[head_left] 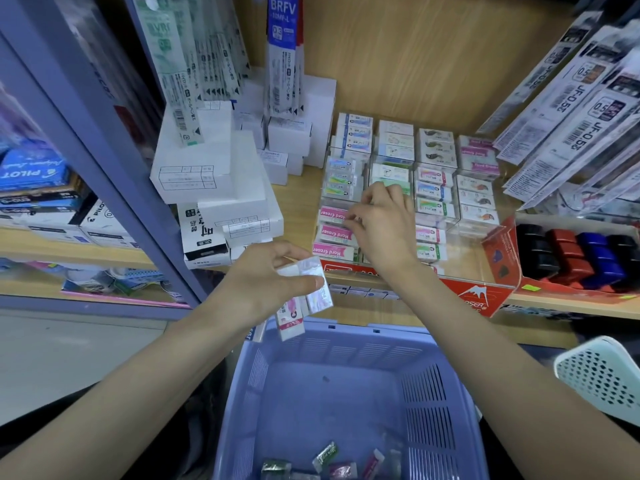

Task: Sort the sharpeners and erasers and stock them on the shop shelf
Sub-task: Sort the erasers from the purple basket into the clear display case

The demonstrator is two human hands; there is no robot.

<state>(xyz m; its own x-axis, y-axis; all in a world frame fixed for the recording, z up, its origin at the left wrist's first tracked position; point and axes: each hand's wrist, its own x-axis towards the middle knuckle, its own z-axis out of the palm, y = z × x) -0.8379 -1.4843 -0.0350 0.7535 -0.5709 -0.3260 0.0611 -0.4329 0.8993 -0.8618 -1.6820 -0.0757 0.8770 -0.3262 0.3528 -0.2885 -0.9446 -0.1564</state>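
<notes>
Head view: our left hand (pixel 273 276) was clamped on a stack of wrapped erasers (pixel 313 289) just above the basket (pixel 349 328) rim, staged as a feed near the shelf. Our right hand (pixel 382 221) had fingers curled down at the pink Hard Eraser row (pixel 333 232) of the clear tray (pixel 465 252); we couldn't tell if they pinched one. Room was tight: white boxes (pixel 214 161) crowded the tray's left edge and sharpeners (pixel 575 254) sat to its right, so we judged top-down entry cleanest.

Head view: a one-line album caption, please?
Right hand reaches among shelved erasers; left hand holds wrapped white erasers above lilac plastic basket.
</notes>
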